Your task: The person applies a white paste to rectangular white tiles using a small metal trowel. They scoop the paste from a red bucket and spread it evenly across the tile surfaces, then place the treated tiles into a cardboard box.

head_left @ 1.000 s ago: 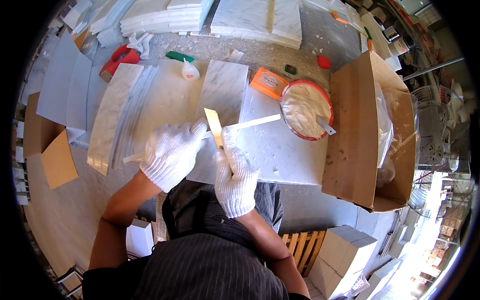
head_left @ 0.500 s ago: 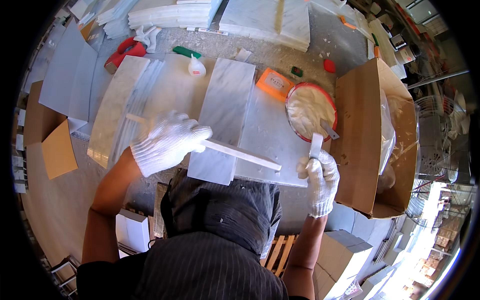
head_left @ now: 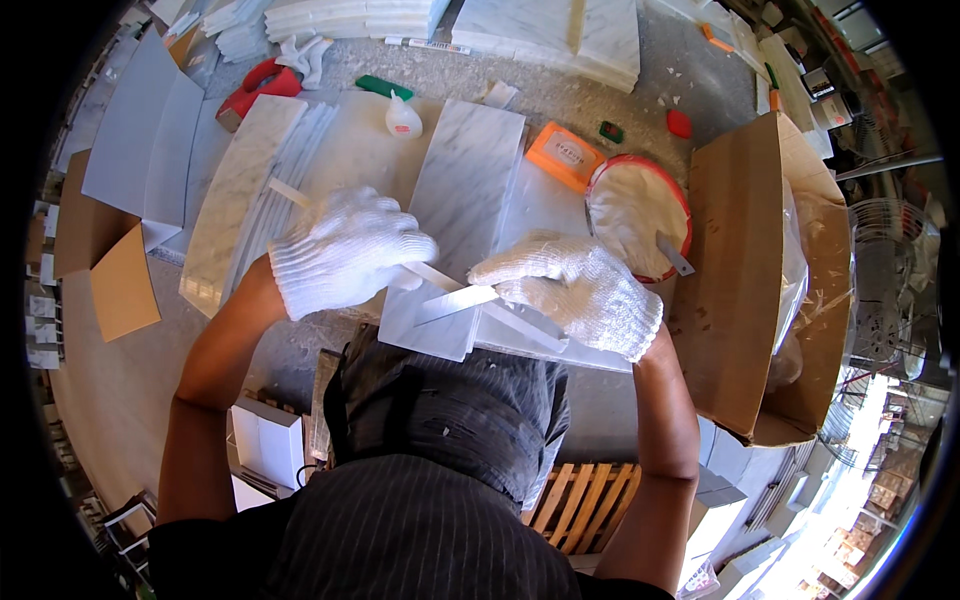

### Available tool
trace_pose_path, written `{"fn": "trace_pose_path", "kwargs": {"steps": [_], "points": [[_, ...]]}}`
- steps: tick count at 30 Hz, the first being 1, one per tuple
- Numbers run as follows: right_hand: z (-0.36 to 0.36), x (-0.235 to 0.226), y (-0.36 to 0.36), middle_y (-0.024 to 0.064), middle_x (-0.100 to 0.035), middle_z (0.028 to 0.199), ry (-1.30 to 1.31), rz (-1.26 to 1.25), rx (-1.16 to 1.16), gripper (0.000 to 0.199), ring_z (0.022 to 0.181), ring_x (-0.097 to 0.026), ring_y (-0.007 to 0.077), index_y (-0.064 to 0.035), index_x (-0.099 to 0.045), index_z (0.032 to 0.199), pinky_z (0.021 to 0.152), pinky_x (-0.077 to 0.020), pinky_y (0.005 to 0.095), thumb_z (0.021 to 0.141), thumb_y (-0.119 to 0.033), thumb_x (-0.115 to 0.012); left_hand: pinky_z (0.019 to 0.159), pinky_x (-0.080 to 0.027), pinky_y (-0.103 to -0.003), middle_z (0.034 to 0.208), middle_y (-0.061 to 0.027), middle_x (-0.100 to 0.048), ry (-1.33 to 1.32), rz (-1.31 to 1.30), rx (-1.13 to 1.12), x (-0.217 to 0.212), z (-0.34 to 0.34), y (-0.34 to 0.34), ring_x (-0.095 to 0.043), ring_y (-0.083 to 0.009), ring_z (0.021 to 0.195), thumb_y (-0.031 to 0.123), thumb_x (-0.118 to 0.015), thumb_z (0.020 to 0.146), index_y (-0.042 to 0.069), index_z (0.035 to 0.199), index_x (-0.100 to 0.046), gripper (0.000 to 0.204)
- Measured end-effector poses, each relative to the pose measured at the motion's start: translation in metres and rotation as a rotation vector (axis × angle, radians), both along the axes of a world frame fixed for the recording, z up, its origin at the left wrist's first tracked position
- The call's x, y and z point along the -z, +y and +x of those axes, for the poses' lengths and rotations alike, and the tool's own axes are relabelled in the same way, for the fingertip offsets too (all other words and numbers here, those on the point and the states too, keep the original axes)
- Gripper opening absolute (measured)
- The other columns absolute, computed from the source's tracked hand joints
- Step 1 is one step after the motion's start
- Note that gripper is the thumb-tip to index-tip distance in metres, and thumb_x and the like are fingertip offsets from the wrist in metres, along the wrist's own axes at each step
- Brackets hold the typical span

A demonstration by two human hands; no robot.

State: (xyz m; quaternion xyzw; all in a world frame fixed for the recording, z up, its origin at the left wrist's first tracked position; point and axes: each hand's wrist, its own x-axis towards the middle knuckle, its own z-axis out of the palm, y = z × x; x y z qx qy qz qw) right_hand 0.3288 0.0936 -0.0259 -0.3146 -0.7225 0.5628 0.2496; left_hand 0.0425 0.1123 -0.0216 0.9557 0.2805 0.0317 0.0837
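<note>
White knit gloves covered both hands in the head view. The left hand (head_left: 345, 250) was closed around a thin pale strip (head_left: 288, 192) that ran slantwise across the marble slab (head_left: 470, 170), probably to steady it there. The right hand (head_left: 580, 290) pinched a flat metal blade (head_left: 455, 303), its tip laid against the strip near the slab's near edge, which overhung the worktop (head_left: 640, 70) toward the person's body. A red-rimmed tub of white paste (head_left: 635, 205) stood just beside the right hand, within easy reach, a scraper (head_left: 675, 257) resting on its rim. An open cardboard box (head_left: 745, 270) walled off the right side; a squeeze bottle (head_left: 402, 118) lay beyond the slab. Freer room lay to the left, over stacked marble pieces (head_left: 235, 200).
</note>
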Motion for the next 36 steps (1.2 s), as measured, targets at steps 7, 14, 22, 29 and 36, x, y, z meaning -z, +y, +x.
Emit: {"fn": "trace_pose_path", "kwargs": {"steps": [7,14,22,29,36], "points": [[0.001,-0.004,-0.006,0.0120,-0.072,0.103,-0.136,0.122,0.043,0.028,0.089,-0.066,0.0276,-0.0071,-0.074,0.113,0.079,-0.0522,0.0360,0.089,-0.003,-0.062,0.077,-0.048,-0.038,0.078,-0.0021,-0.061,-0.004,0.022,-0.010,0.002,0.000,0.002,-0.061,-0.0234,0.082,0.021,-0.069,0.077,0.017,0.090,-0.067,0.013],[-0.001,-0.002,-0.011,0.0115,-0.072,0.096,-0.120,0.210,0.065,0.028,0.087,-0.065,0.0283,-0.0068,-0.075,0.112,0.078,-0.0526,0.0365,0.086,-0.001,-0.064,0.079,-0.050,-0.040,0.084,-0.0025,-0.065,0.002,-0.008,-0.016,-0.002,0.001,0.002,-0.063,-0.0252,0.083,0.023,-0.073,0.078,0.014,0.089,-0.065,0.017],[-0.006,-0.001,-0.016,0.0122,-0.069,0.089,-0.155,0.213,0.129,0.029,0.079,-0.065,0.0259,-0.0067,-0.074,0.111,0.073,-0.0521,0.0359,0.085,0.000,-0.065,0.079,-0.051,-0.040,0.085,-0.0030,-0.066,0.031,-0.033,-0.042,-0.001,0.002,0.003,-0.064,-0.0256,0.086,0.024,-0.072,0.080,0.014,0.090,-0.066,0.016],[0.004,-0.003,-0.017,0.0126,-0.068,0.086,-0.181,0.202,0.084,0.032,0.079,-0.065,0.0245,-0.0074,-0.073,0.114,0.074,-0.0514,0.0347,0.086,0.002,-0.063,0.077,-0.051,-0.040,0.083,-0.0026,-0.064,-0.047,0.003,-0.015,0.001,0.000,0.004,-0.064,-0.0247,0.084,0.025,-0.072,0.079,0.014,0.090,-0.066,0.016],[0.004,0.001,-0.021,0.0136,-0.065,0.087,-0.151,0.207,0.129,0.034,0.077,-0.062,0.0313,-0.0111,-0.073,0.116,0.071,-0.0511,0.0390,0.084,0.000,-0.065,0.079,-0.051,-0.041,0.087,-0.0041,-0.066,0.024,-0.039,-0.016,0.000,0.002,0.005,-0.064,-0.0263,0.087,0.025,-0.072,0.081,0.013,0.092,-0.067,0.018]]}}
